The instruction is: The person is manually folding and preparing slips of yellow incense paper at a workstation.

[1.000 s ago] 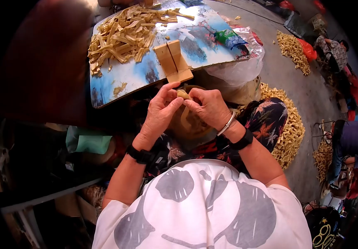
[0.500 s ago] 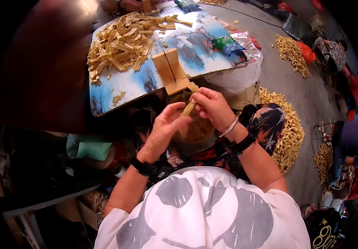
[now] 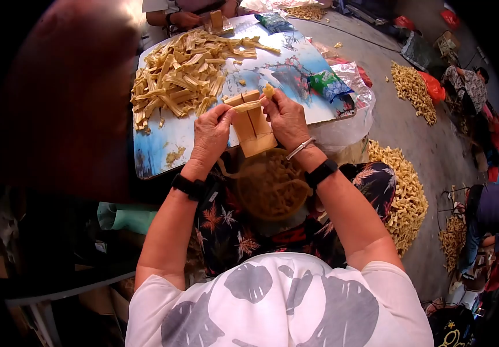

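A pale yellow, pliable-looking strip (image 3: 246, 106) is stretched between my two hands, level across the top of a slotted wooden block (image 3: 254, 132). My left hand (image 3: 210, 136) pinches its left end between thumb and fingers. At the other end, my right hand (image 3: 287, 120) grips it, with a knotted-looking lump (image 3: 268, 91) sticking up above the fingers. The block is L-shaped, with a dark slit down its middle, and stands at the table's near edge. Below it, a round basin (image 3: 274, 216) between my knees holds many small yellow pieces.
A heap of yellow strips (image 3: 183, 75) covers the left of the painted table (image 3: 197, 159). A green packet (image 3: 329, 85) lies at its right. Another person's hand (image 3: 186, 21) is at the far edge. Piles of small yellow pieces (image 3: 403, 196) lie on the floor (image 3: 371, 75).
Both hands have moved up and forward from over the basin to the wooden block. My left hand now pinches the strip's end, and the strip is pulled out across the block.
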`<state>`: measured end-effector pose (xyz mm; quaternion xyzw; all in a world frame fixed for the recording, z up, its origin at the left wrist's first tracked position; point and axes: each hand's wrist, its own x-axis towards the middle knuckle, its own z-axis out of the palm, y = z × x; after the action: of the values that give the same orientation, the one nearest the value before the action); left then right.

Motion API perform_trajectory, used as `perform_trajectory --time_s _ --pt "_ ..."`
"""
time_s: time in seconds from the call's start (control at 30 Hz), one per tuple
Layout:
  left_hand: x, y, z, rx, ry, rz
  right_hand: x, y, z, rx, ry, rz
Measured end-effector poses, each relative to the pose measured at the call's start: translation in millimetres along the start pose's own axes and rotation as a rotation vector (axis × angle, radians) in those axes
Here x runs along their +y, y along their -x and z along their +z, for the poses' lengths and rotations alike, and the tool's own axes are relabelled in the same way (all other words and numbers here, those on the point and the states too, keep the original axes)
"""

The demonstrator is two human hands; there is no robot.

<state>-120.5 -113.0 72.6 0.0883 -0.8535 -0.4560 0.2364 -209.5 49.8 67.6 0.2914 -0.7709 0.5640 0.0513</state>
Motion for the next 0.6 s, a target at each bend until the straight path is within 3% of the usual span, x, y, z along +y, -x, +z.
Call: perform_trajectory --time_s 0.23,0.33,0.37,0.43,0.53,0.6 --pt "-2 1 16 0.005 -0.02 -0.14 31 -4 12 -0.078 0.387 -0.16" --pt "-5 3 18 0.043 -0.012 -0.124 33 -7 -1 -0.163 0.317 -0.097" --pt "-8 5 19 0.056 0.003 -0.114 34 -6 -7 -0.234 0.158 0.034" --pt "-13 9 15 0.049 0.232 -0.205 31 -4 -21 -0.362 -0.168 0.299" --pt "-3 28 1 -0.004 0.671 -0.378 22 22 -42 -0.36 -0.398 0.396" --pt "-5 43 -5 0.024 0.79 -0.364 15 43 -60 -0.33 -0.416 0.426"
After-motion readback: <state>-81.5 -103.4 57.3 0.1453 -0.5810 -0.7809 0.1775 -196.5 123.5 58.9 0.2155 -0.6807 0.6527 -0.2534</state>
